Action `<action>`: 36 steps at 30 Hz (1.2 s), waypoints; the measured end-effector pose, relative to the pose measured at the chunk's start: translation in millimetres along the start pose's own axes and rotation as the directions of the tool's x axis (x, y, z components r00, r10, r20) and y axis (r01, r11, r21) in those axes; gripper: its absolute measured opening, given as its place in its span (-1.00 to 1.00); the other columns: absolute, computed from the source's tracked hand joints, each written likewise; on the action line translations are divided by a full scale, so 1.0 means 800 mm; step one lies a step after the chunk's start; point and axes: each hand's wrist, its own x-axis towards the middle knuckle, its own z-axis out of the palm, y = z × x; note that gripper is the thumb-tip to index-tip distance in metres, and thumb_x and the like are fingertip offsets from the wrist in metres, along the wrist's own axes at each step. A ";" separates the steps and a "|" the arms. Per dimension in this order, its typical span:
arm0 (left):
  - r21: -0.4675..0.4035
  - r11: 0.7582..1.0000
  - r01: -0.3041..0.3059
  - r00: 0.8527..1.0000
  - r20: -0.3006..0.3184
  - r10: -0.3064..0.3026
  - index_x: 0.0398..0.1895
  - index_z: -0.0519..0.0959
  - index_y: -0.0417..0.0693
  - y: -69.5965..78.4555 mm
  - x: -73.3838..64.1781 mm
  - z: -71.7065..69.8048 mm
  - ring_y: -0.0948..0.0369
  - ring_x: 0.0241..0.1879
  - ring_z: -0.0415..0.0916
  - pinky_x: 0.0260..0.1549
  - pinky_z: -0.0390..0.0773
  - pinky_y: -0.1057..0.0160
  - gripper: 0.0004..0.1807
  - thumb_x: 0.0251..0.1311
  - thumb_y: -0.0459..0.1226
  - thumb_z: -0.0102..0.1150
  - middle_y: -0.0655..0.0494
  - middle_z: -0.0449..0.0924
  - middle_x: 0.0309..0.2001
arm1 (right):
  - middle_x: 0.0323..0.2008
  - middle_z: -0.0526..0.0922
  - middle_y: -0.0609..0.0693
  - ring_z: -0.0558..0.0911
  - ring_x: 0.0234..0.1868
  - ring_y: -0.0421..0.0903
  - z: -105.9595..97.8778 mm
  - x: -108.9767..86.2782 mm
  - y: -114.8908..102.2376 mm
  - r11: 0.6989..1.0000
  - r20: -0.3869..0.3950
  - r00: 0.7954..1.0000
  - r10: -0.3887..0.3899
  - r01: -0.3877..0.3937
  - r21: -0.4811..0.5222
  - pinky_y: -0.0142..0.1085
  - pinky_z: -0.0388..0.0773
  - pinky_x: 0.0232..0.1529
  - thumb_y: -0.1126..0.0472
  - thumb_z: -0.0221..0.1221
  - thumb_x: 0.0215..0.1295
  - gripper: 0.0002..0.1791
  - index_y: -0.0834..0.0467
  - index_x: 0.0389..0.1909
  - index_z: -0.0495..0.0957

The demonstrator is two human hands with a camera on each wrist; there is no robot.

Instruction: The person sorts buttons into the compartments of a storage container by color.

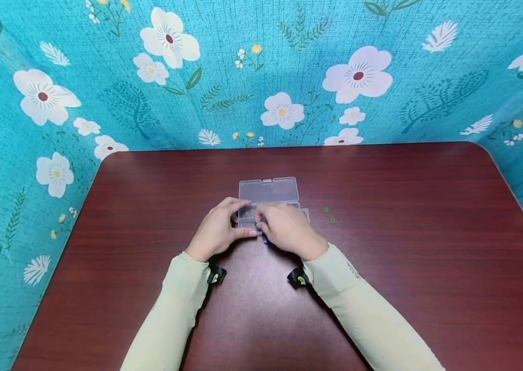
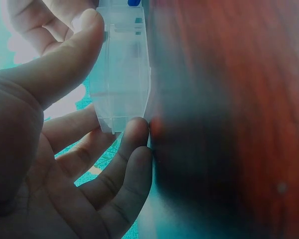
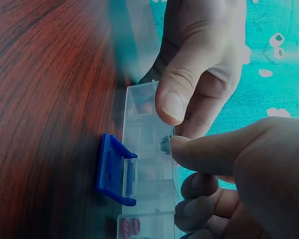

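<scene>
A clear plastic compartment box (image 1: 246, 225) stands on the table with its hinged lid (image 1: 268, 191) raised at the back. My left hand (image 1: 217, 226) holds the box's left end, thumb at the front and fingers behind. My right hand (image 1: 286, 226) is bent over the middle compartments, thumb tip at the front rim. Beside that tip, a small dark greenish thing (image 3: 165, 144) shows blurred through the plastic; whether my fingers pinch it, I cannot tell. A blue latch (image 3: 107, 169) hangs from the box's front. Small red pieces (image 3: 130, 227) lie in a compartment toward the right end.
Two small green rings (image 1: 326, 209) lie apart on the dark red wooden table (image 1: 400, 221), right of the box. A blue floral cloth (image 1: 224, 67) hangs behind the table's back edge and along its sides.
</scene>
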 end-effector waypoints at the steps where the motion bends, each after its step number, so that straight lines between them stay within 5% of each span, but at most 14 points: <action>1: 0.000 1.000 -0.001 1.000 0.000 0.001 0.32 0.53 -0.03 0.000 0.000 0.000 0.14 -0.05 0.52 0.01 0.49 0.08 -0.25 0.03 -0.04 0.55 0.09 0.52 0.21 | -0.48 0.53 -0.15 0.49 -0.47 -0.16 0.000 0.000 0.000 1.000 0.001 1.000 0.005 -0.005 -0.001 -0.25 0.43 -0.52 0.22 0.27 0.35 -0.84 0.01 -0.40 0.51; 36: 0.004 1.000 0.009 1.000 0.002 -0.009 0.31 0.54 -0.03 0.001 0.002 0.001 0.17 -0.20 0.46 -0.17 0.47 0.16 -0.24 0.01 -0.04 0.56 0.10 0.53 0.18 | -0.41 0.58 -0.13 0.47 -0.47 -0.16 -0.017 -0.015 0.011 0.999 -0.005 0.999 0.047 -0.047 0.008 -0.22 0.44 -0.51 0.20 0.25 0.37 -0.95 0.01 -0.30 0.57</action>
